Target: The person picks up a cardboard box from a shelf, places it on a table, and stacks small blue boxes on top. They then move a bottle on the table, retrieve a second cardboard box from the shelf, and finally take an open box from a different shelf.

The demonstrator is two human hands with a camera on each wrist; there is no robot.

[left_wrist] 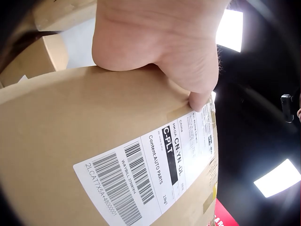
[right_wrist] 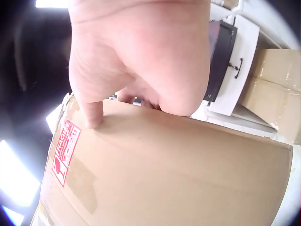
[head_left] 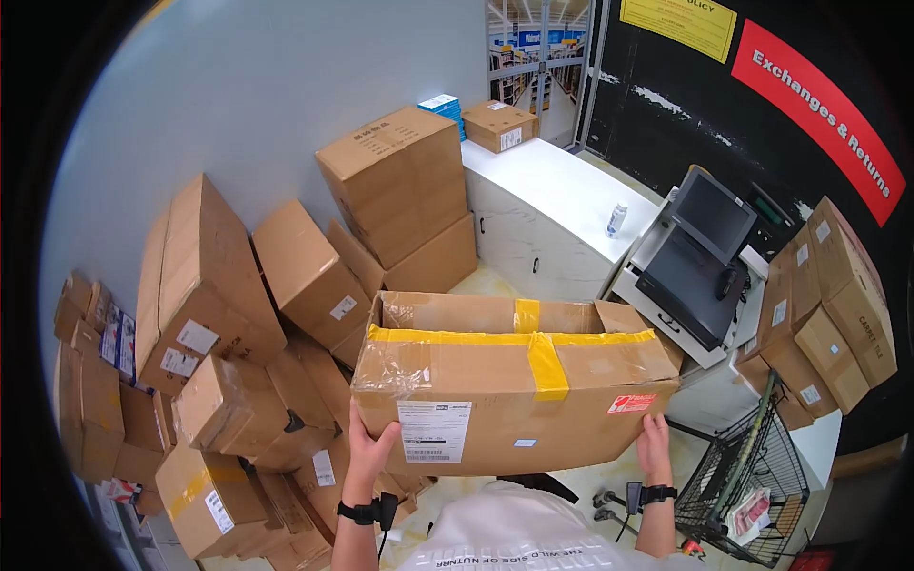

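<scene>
A large cardboard box (head_left: 505, 400) with yellow tape along its top edge is held up in front of the body. Its top looks open, with a flap (head_left: 619, 317) at the right. My left hand (head_left: 371, 443) grips the left end, thumb on the front face near a white shipping label (left_wrist: 146, 169). At the opposite end, my right hand (head_left: 654, 447) holds the box, its thumb pressed below a red fragile sticker (right_wrist: 66, 153). Most of the fingers of both hands are hidden around the box's ends.
Many cardboard boxes (head_left: 209, 285) are piled at the left. A white counter (head_left: 562, 190) carries a small box (head_left: 498, 127) and a can (head_left: 617, 220). To the right stand a checkout terminal (head_left: 700, 257), stacked cartons (head_left: 838, 295) and a wire shopping cart (head_left: 752, 466).
</scene>
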